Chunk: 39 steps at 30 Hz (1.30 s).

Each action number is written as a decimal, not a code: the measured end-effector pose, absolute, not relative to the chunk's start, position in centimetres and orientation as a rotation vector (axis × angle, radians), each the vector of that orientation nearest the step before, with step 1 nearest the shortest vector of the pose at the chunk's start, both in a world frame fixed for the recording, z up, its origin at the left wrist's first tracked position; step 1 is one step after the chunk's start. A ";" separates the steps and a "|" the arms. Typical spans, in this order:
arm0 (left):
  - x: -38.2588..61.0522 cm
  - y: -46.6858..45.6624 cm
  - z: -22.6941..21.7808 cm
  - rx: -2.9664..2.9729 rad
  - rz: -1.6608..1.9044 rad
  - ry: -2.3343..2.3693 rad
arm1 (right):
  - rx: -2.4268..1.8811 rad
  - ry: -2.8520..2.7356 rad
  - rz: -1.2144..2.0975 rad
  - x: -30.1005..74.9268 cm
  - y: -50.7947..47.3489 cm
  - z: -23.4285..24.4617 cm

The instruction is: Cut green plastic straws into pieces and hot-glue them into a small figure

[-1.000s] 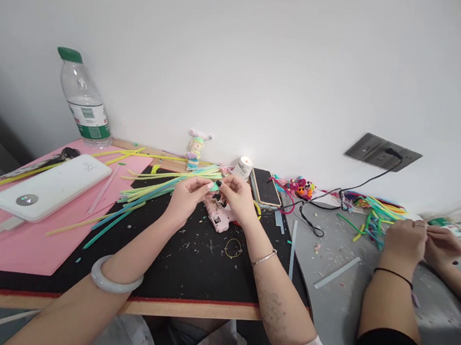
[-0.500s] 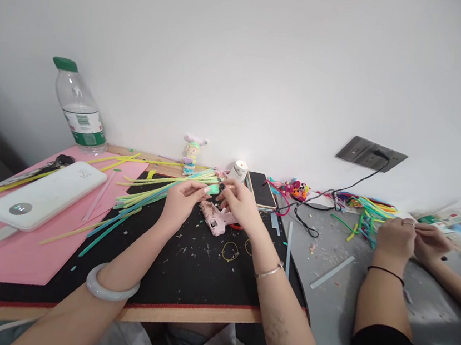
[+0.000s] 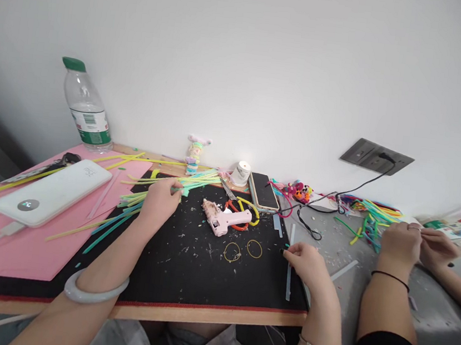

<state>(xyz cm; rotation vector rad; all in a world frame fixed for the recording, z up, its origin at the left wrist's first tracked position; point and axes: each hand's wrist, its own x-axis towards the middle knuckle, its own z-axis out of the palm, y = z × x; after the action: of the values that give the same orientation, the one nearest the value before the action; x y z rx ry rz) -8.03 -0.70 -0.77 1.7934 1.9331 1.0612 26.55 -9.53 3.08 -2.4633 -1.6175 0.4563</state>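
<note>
My left hand (image 3: 159, 206) is closed in a pinch above the black mat, with a small green piece (image 3: 186, 191) at its fingertips. Beside it lie pale yellow, green and blue pipe cleaners (image 3: 130, 199). My right hand (image 3: 307, 265) is pinched at the mat's right edge, over a thin translucent strip (image 3: 288, 280). A tiny green speck and something dark show at its fingertips; what it holds is too small to name. Between the hands lie a pink glue gun (image 3: 224, 220), orange-and-yellow-handled scissors (image 3: 230, 191) and two thin yellow rings (image 3: 254, 249).
At left are a white power bank (image 3: 54, 190) on pink sheets (image 3: 43, 261) and a bottle (image 3: 87, 110). A small doll (image 3: 193, 155), white cup (image 3: 240, 174) and phone (image 3: 264, 191) stand or lie by the wall. A co-worker's hands (image 3: 400, 246) are at right, past a black cable (image 3: 355, 183).
My hands have parted: the left drew back leftward, the right moved right and down to the mat's edge. The scissors and the whole glue gun are now uncovered.
</note>
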 end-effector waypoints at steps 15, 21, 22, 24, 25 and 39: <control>-7.9 -1.3 -0.6 1.979 0.804 1.900 | -2.430 -1.793 0.420 27.2 -10.1 2.7; -7.2 -1.4 -0.4 1.986 0.943 1.747 | -2.033 -1.859 0.839 26.2 -11.5 4.2; -7.1 -1.4 -0.4 1.999 0.964 1.703 | -1.952 -1.879 0.928 25.7 -11.7 4.5; -6.8 -1.4 -0.5 2.062 0.978 1.621 | -1.817 -1.923 1.095 24.3 -12.0 5.1; -6.7 -1.4 -0.5 2.099 0.977 1.586 | -1.768 -1.946 1.170 23.5 -12.0 5.2; -6.4 -1.6 -0.9 2.186 0.810 1.727 | -1.708 -2.117 1.245 19.7 -12.3 4.5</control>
<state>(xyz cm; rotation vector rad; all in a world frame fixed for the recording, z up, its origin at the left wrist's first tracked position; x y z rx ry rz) -6.40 -1.58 -0.92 2.1862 1.7273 0.8098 19.73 -12.25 4.54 -1.7084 -2.1172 1.2452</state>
